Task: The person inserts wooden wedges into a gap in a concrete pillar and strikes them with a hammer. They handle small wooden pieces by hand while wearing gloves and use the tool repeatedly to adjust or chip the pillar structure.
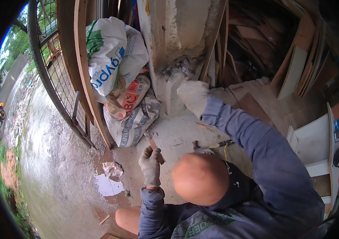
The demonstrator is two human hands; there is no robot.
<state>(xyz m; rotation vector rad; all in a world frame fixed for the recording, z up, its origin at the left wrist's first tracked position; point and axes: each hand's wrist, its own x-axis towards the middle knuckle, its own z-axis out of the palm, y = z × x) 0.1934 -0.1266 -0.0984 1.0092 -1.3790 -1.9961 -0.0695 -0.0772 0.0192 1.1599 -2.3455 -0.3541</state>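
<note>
Concrete floor, wet toward the wire gate (58, 79), at the foot of a chipped concrete column (173, 44). My gloved left hand (150, 165) has its fingers closed round a rusty bar (152, 142), tip angled to the floor near the column's base. My gloved right hand (193, 95) rests on the column, probably for steadying; I cannot tell its fingers' spread. Filled sacks (125, 79) lean alongside.

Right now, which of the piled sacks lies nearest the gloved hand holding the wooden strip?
The lowest sack, grey-white and on the floor, closest to that gloved hand. The brown red-printed sack and the white green-printed sack sit higher up.
</note>
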